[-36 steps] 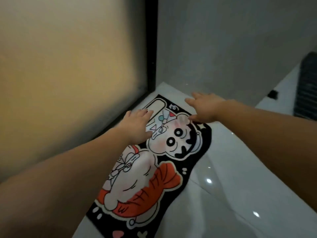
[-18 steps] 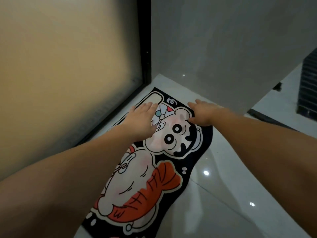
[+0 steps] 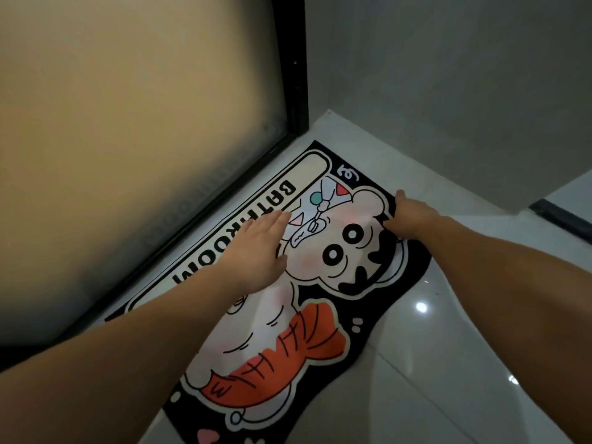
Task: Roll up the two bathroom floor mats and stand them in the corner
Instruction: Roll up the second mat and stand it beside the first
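A black floor mat (image 3: 320, 341) with a cartoon figure, an orange fish tail and the word BATHROOM lies flat on the white tiles beside a frosted door. My left hand (image 3: 256, 248) rests palm down on the mat near its lettered strip, fingers together and flat. My right hand (image 3: 411, 219) sits at the mat's far right edge, fingers curled at the rim; whether it grips the edge is hard to tell. Only one mat is in view.
A frosted glass door (image 3: 134, 129) with a black frame (image 3: 294, 75) stands on the left. A grey wall (image 3: 448, 91) meets it in a corner (image 3: 323, 116) just past the mat. Glossy white floor tiles (image 3: 464, 363) extend to the right, with a dark threshold strip (image 3: 560, 219).
The view has closed in on the mat and the BATHROOM lettering now shows. My right hand has shifted to the mat's far right edge; my left hand stays flat on it.
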Motion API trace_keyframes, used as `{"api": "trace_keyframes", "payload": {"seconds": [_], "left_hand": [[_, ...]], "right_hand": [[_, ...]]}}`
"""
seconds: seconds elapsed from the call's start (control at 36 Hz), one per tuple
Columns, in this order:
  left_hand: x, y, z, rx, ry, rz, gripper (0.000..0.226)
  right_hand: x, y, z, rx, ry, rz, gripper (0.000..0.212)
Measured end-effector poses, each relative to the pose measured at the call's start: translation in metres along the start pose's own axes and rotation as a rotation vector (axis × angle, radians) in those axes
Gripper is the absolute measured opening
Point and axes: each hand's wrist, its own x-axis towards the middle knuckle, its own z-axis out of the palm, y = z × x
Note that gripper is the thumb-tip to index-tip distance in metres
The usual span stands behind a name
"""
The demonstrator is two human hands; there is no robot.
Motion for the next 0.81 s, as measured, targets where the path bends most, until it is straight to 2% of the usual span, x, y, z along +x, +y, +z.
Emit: {"api": "trace_keyframes", "payload": {"seconds": [0.11,0.19,0.28,0.39,0.56,0.67,0.75,0.81], "left_hand": [[0.003,-0.001,-0.002,-0.007,-0.01,-0.009,0.074],[0.006,0.0,-0.004,-0.016,-0.016,-0.005,0.073],[0.008,0.002,-0.005,-0.02,-0.02,0.004,0.07],[0.009,0.003,-0.007,-0.025,-0.013,0.008,0.069],[0.01,0.008,-0.014,-0.04,0.032,0.018,0.069],[0.005,0.014,-0.031,-0.026,0.172,0.044,0.065],[0.003,0.018,-0.048,0.014,0.324,0.095,0.067],[0.004,0.023,-0.057,0.014,0.36,0.119,0.073]], "right_hand": [[0.004,0.003,-0.001,-0.005,0.081,-0.025,0.023],[0.001,-0.006,-0.001,0.01,0.068,-0.027,0.025],[-0.005,-0.016,0.002,0.092,0.04,-0.03,0.013],[-0.015,-0.022,0.012,0.159,0.034,-0.08,0.022],[-0.038,-0.023,-0.011,-0.109,0.169,-0.237,0.022],[-0.066,-0.031,-0.047,-0.298,0.269,-0.411,0.028],[-0.089,-0.04,-0.076,-0.328,0.289,-0.519,0.035],[-0.107,-0.046,-0.093,-0.33,0.285,-0.574,0.037]]}}
